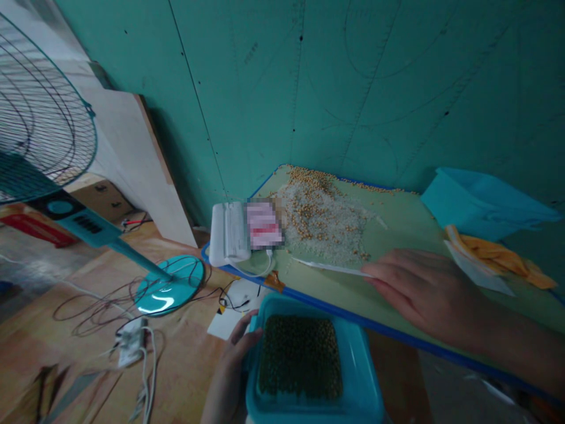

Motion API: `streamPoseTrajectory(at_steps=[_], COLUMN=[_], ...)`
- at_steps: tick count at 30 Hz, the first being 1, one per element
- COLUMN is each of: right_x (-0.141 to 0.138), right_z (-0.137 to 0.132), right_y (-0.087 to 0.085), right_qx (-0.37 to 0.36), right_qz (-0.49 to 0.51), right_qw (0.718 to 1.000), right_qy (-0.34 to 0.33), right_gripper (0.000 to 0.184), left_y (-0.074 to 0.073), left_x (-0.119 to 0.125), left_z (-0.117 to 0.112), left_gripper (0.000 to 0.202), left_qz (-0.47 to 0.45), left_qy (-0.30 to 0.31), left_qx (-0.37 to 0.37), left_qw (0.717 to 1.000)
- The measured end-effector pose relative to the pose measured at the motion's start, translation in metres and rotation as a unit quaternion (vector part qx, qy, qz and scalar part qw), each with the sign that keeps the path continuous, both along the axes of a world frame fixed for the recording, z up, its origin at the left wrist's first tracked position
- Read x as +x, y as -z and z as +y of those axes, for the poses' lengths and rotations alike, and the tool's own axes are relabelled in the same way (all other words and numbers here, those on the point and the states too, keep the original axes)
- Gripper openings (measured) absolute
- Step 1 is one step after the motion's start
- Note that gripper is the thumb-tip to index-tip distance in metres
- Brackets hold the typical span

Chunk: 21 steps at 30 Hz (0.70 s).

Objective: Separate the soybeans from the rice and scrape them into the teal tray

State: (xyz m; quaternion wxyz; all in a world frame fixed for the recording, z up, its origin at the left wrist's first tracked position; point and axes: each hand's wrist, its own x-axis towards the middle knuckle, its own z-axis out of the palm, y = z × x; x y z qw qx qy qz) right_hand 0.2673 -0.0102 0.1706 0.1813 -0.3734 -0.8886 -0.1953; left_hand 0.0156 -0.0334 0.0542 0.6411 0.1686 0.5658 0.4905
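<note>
Grips a teal rectangular plastic tub (359, 377) of dark green beans at lower centre, left hand (232, 359) curled round its rim. Lays right hand (424, 291) flat, fingers straight, on a thin white card (331, 267), probably paper, mid-frame on the green table (406, 229). Shows green beans gathered in the tub; leaves the heap of yellow beans and white grains (322, 221) mixed just above the card.

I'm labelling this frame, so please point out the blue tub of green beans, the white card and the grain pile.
blue tub (361, 377): head view, on its right wall.
white card (330, 268): head view, middle of the strip.
grain pile (326, 227): head view, centre of the heap.
</note>
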Motion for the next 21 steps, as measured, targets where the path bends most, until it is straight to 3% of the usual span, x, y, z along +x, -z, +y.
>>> streamPoseTrajectory(at_steps=[4,16,21], right_x=[0.000,0.004,0.008], right_z=[-0.006,-0.046,-0.041], right_y=[0.000,0.003,0.001], right_qx=[-0.010,-0.035,-0.035], right_qz=[0.011,0.001,0.034], right_qw=[1.000,0.999,0.999], right_qy=[-0.002,-0.004,0.001], right_gripper=[0.012,0.022,0.019], left_y=[0.000,-0.004,0.002], left_x=[0.000,0.003,0.001], left_z=[-0.001,-0.001,-0.002], left_gripper=[0.030,0.032,0.032], left_qz=[-0.058,-0.047,-0.071], left_qy=[0.028,0.040,0.046], left_qx=[0.016,0.007,0.009], left_qw=[0.998,0.998,0.996])
